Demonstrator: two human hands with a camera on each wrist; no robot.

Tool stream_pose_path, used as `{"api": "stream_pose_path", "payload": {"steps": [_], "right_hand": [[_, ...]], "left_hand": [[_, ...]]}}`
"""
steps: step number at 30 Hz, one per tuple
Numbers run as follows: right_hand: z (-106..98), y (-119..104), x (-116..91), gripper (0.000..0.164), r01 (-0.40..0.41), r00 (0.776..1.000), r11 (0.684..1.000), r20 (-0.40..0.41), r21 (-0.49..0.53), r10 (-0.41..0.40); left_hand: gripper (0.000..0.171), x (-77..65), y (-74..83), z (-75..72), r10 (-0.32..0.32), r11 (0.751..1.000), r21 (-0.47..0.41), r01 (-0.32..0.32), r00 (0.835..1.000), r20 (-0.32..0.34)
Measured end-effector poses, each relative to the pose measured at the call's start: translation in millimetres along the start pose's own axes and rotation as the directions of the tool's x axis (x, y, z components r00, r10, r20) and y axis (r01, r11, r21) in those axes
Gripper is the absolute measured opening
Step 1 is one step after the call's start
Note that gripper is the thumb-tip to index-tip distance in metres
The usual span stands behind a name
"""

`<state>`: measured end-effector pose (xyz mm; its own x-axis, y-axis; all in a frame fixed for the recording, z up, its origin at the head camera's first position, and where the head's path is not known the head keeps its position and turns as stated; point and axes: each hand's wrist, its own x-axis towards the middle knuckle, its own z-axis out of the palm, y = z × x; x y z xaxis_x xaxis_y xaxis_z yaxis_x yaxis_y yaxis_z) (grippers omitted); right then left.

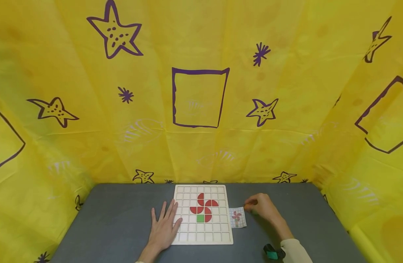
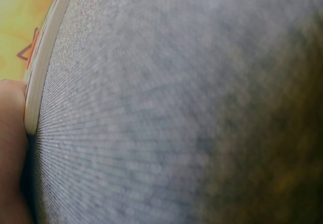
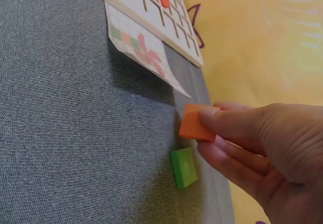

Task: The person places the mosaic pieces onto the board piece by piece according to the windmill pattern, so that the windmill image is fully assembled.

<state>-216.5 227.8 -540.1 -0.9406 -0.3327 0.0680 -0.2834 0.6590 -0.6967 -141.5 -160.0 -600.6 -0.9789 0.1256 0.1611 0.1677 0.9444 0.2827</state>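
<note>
A pale wooden grid board [image 1: 218,233] lies on the table. On it, several red curved pieces [image 1: 208,210] make a pinwheel, with one green square tile [image 1: 200,218] at its lower left. My left hand [image 1: 163,229] has its fingers spread, the fingertips and thumb resting over the board's left edge. To the right of the board, my right hand [image 1: 262,207] pinches an orange square tile [image 3: 191,124] between thumb and fingers. Another green tile [image 3: 183,167] shows just below that hand in the right wrist view. Beside the board is a small printed pattern card [image 1: 237,222] with a lifted edge.
The grey table [image 1: 112,219] extends on both sides of the board. A yellow curtain [image 1: 201,153] with purple drawings rises behind and at the sides. A dark band with a green patch [image 1: 272,253] is near my right sleeve [image 1: 294,252].
</note>
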Motion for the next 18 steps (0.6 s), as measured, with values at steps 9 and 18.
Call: {"api": "stream_pose_path", "payload": {"steps": [9, 18], "right_hand": [[-4, -6, -4, 0.013, -0.069, 0.994, 0.992, -0.077, 0.108, 0.078], [-3, -17, -4, 0.015, -0.099, 0.987, 0.972, -0.103, 0.211, 0.123]], "left_hand": [[0.063, 0.1, 0.6, -0.5, 0.000, 1.000, -0.010, 0.000, 1.000, -0.008], [0.063, -0.2, 0.0, 0.3, 0.001, 1.000, -0.007, -0.001, 1.000, -0.008]]}}
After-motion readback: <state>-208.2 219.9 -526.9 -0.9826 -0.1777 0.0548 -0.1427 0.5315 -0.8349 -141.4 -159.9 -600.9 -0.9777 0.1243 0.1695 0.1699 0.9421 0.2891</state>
